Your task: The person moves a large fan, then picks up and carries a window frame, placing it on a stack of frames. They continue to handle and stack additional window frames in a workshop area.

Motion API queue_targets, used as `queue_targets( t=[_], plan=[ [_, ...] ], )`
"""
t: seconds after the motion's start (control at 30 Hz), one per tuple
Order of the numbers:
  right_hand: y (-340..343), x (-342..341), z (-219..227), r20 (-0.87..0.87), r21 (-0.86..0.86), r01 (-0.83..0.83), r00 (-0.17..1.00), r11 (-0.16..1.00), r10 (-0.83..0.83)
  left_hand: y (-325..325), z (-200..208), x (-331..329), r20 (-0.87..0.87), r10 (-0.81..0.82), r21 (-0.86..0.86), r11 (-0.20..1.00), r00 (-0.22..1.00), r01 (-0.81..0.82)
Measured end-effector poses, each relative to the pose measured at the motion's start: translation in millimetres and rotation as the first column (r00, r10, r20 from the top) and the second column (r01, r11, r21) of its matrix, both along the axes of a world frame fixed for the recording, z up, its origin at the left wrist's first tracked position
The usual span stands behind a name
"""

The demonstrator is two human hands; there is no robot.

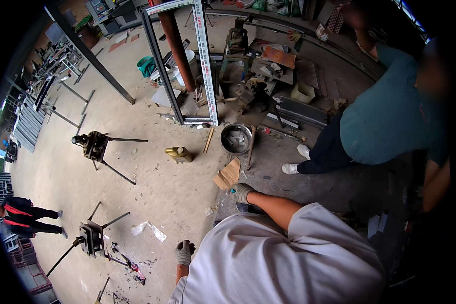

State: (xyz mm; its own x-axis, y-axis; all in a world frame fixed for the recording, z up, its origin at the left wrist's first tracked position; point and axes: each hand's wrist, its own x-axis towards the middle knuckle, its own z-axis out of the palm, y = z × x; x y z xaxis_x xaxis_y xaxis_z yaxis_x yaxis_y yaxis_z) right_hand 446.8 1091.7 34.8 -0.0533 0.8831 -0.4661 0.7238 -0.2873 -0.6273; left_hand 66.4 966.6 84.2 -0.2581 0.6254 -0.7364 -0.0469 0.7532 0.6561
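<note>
My right hand (pixel 242 193), in a grey knit glove, reaches forward with its fingers closed at the lower edge of a folded brown cardboard piece (pixel 227 174). A small teal spot shows at its fingertips. My left hand (pixel 184 252), gloved in grey with dark finger parts, hangs low at my left side. Its fingers are curled, and I see nothing in them. Beyond the cardboard stands a round metal bucket (pixel 236 139) with scraps inside, a stick (pixel 251 148) leaning beside it. A gold-coloured jug (pixel 179 154) is on the floor to the left.
To my right a person in a teal shirt (pixel 382 121) bends over. Metal tripod stands (pixel 93 146) occupy the left floor, and another person (pixel 30 215) is at the far left. Ahead are an upright metal frame (pixel 207 66), a brown post (pixel 177 48) and a cluttered bench (pixel 273 71).
</note>
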Motion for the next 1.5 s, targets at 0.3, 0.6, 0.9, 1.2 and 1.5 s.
queue_targets(
  t=[0.3,0.6,0.9,1.2,1.5],
  plan=[
    [-107,127,-86,0.368,-0.363,0.224,0.926,0.904,-0.081,-118,-86,-62,-0.199,0.051,-0.347,0.930,0.979,-0.119],
    [-39,63,-38,0.309,-0.175,0.197,0.941,0.965,-0.137,-57,-41,-46,-0.047,0.142,-0.137,0.980,0.989,-0.147],
    [-11,-11,-29,-0.250,-0.219,0.051,0.962,0.974,-0.107,-11,4,-32,-0.119,-0.025,0.016,0.999,0.993,0.027],
    [-49,41,2,-0.032,-0.277,0.172,0.982,0.945,-0.188,-100,-38,-36,-0.189,0.033,-0.245,0.966,0.981,-0.080],
    [-48,42,4,0.066,-0.269,0.041,0.998,0.962,-0.024,-127,-51,-44,-0.302,-0.069,-0.281,0.959,0.951,-0.020]
  ],
)
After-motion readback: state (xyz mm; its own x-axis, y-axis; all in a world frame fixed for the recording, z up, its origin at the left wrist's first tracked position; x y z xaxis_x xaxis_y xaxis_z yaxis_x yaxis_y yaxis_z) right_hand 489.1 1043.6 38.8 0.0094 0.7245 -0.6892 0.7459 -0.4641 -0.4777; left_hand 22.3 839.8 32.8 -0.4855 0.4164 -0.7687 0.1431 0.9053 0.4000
